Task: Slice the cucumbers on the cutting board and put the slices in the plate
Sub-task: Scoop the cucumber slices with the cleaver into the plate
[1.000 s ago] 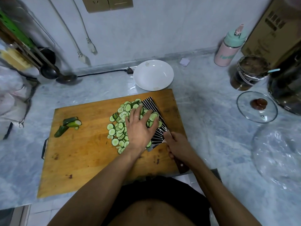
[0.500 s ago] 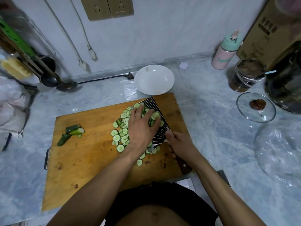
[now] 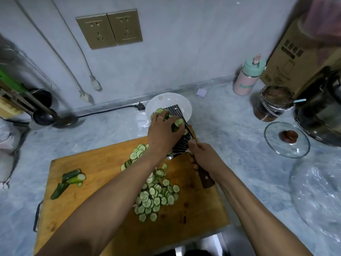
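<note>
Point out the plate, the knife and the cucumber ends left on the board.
plate (image 3: 185, 106): head view, bare right rim.
knife (image 3: 181, 143): head view, ridged blade.
cucumber ends (image 3: 74, 178): head view, the upper stub.

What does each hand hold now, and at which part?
The right hand grips the knife at its wooden handle. The left hand presses cucumber slices against the flat blade, over the plate.
</note>
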`<state>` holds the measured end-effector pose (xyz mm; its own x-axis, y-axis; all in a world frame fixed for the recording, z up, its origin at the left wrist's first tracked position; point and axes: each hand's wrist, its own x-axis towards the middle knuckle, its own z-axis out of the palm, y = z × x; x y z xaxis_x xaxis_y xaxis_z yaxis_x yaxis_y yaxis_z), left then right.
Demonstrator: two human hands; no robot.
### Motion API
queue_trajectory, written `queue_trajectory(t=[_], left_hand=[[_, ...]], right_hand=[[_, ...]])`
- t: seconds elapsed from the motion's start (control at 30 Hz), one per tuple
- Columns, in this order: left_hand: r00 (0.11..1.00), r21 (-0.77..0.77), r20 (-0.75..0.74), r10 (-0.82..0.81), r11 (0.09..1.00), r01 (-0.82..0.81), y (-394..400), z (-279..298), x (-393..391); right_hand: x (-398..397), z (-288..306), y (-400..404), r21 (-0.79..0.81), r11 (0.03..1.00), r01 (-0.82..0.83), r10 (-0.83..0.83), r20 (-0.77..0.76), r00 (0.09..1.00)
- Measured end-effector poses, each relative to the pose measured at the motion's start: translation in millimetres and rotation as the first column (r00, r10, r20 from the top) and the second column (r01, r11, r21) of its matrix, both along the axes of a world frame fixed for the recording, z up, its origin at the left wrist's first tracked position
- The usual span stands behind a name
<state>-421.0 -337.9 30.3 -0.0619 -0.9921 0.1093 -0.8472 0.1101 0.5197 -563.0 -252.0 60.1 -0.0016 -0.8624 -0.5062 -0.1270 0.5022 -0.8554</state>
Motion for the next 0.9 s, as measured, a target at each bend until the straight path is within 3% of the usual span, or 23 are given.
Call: queue_trajectory(t=[0.43,0.57,0.73,0.9], left_hand=[[0.984,-0.086,-0.128,-0.127,0.99,0.116,-144.2,-52.1,-24.7],[0.982,-0.036,-0.151,-0.118,0.993,0.113,-156.6,-67.4,-18.0],[0.993,-0.032,-0.035,-0.112,0.993,0.111,-154.4,-78.0,11.4],[0.986,-0.1,-0.049,-0.158,0.983,0.152,-149.4,-66.5,10.8]], right_hand=[[-8.2,-59.2,-130.7,-0.102,0.985,0.139,-0.15,-0.11,0.983],[-12.8,-70.2,-142.9,-0.147,0.981,0.125,-0.155,-0.21,0.965],[-25.9,-71.7,-150.1,-0.188,0.978,0.086,-0.149,-0.354,0.923],[-30.1,-68.4,-148.6,-0.204,0.979,0.021,-0.104,-0.408,0.907]])
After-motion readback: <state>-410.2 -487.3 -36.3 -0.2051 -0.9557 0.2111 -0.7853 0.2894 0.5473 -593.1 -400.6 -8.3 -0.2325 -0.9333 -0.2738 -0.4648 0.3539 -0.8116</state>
